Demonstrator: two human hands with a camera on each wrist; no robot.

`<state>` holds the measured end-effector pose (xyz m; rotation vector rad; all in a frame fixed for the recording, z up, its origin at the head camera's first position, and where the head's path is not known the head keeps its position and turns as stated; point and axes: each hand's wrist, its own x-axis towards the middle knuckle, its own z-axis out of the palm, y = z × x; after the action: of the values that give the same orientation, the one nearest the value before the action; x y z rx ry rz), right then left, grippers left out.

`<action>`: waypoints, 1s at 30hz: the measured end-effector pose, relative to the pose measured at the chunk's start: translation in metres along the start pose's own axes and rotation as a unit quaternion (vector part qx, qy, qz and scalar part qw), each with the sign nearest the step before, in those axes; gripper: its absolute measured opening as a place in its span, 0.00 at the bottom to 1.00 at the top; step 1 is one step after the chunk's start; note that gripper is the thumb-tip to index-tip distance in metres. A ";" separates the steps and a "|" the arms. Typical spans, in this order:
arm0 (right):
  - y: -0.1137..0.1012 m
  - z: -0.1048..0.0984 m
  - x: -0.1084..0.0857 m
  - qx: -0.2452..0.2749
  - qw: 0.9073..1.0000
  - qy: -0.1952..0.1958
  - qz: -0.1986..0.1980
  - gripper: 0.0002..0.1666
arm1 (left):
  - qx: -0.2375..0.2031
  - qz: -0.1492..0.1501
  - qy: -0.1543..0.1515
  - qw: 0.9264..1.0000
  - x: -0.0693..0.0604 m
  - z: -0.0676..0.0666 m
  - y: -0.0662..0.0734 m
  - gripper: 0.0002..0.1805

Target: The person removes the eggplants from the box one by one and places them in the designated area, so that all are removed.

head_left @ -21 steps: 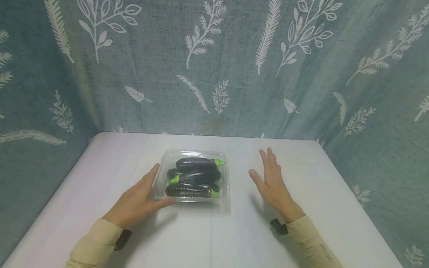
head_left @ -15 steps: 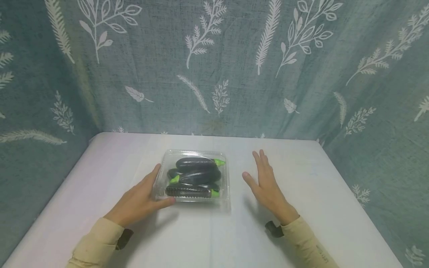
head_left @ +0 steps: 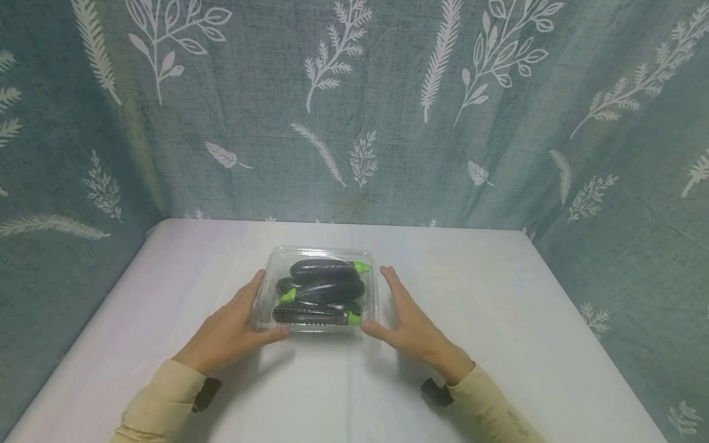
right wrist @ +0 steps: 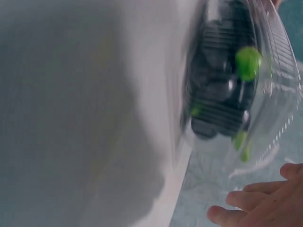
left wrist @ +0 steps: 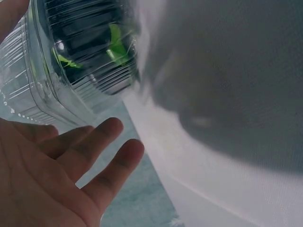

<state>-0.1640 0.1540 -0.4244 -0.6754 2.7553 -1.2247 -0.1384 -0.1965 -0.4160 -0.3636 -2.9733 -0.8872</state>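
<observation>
The right hand [head_left: 414,329], well apart a moment ago, is now joining the left hand [head_left: 221,335] in flanking the clear box [head_left: 327,251] of eggplants [head_left: 328,291], both hands' fingers standing wide; the box is sitting toward the far edge of the table [head_left: 471,271].

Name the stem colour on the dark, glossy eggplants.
The eggplants have bright green stems, clearest in the head view.

A wide white rectangular table [head_left: 471,264] is surrounded at the far, left and right sides by grey-green cloth curtains [head_left: 249,123]. On this cloth, pale leafy branches [head_left: 507,54], feather-shaped fronds [head_left: 440,58] and small single leaves [head_left: 479,173] are printed, some slanted.
</observation>
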 end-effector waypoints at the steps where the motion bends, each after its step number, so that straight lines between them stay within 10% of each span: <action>1: -0.001 0.003 0.001 0.000 1.000 -0.007 -0.001 0.65 | 0.000 -0.001 0.001 1.000 0.000 0.000 0.000 0.69; 30: -0.005 0.024 0.012 -0.085 0.996 0.010 -0.020 0.63 | 0.081 0.078 0.083 0.990 0.009 -0.005 0.003 0.63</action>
<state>-0.1674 0.1294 -0.4360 -0.7375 2.9007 -1.0174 -0.1470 -0.1944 -0.4093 -0.4838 -2.7924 -0.6234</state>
